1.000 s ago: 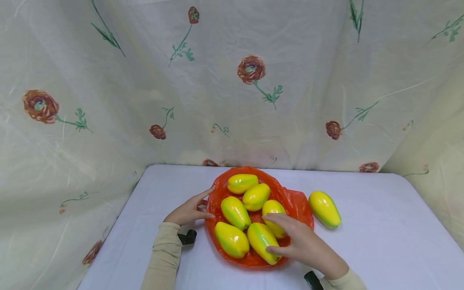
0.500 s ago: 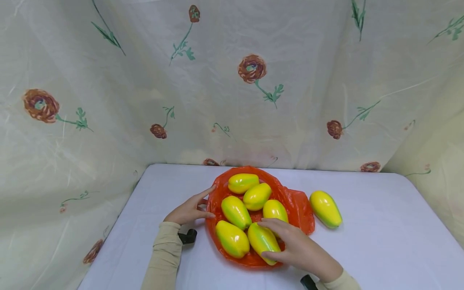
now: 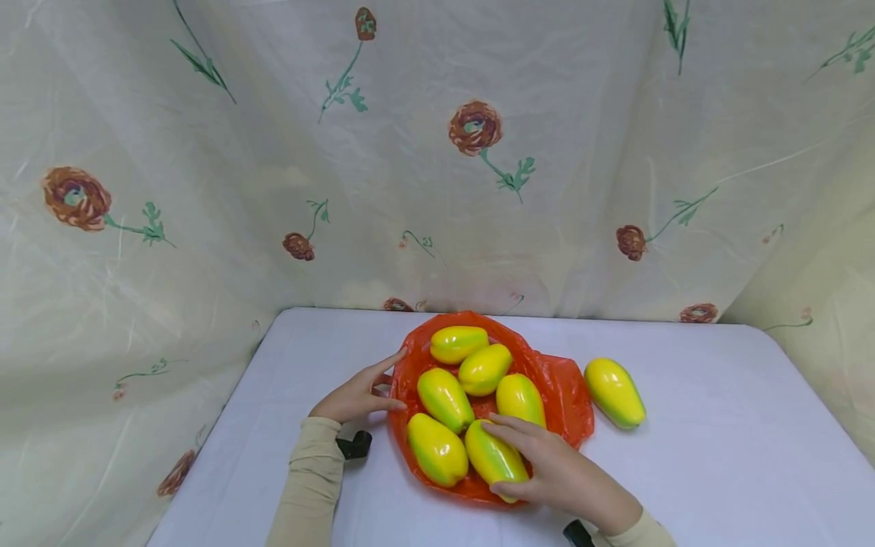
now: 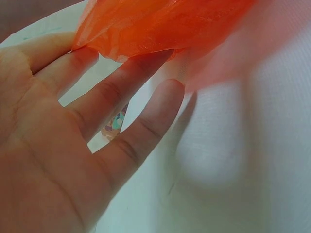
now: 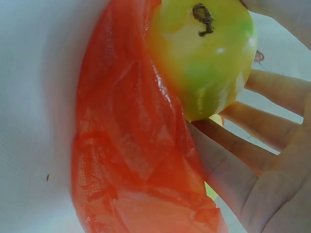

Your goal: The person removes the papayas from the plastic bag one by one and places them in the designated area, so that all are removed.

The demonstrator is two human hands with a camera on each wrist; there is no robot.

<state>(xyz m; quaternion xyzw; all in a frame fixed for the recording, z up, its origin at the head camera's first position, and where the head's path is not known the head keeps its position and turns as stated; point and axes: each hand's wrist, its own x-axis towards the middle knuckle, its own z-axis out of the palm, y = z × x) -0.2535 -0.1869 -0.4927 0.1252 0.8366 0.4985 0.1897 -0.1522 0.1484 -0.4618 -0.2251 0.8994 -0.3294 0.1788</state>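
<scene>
Several shiny yellow-green mangoes lie on a round red plastic bag (image 3: 570, 395), spread open like a dish. My left hand (image 3: 352, 396) rests against the bag's left edge; in the left wrist view its fingers (image 4: 163, 104) are fairly straight and touch the thin red plastic. At the bag's near right, my right hand (image 3: 563, 471) holds the nearest mango (image 3: 494, 452), thumb at its near end and fingers over its far side. The right wrist view shows the stem end of this mango (image 5: 204, 58) against the fingers, beside the crumpled red bag (image 5: 131, 145).
One loose mango (image 3: 615, 393) lies on the white-covered table (image 3: 718, 456), right of the bag. Another mango (image 3: 437, 450) sits just left of the held one, and one more (image 3: 521, 399) is behind it. A flowered curtain (image 3: 547, 251) hangs behind and at both sides.
My right hand has moved left and slightly toward me, from above the right-hand mangoes onto the nearest one, which has tipped slightly left. The left hand stays at the bag's edge.
</scene>
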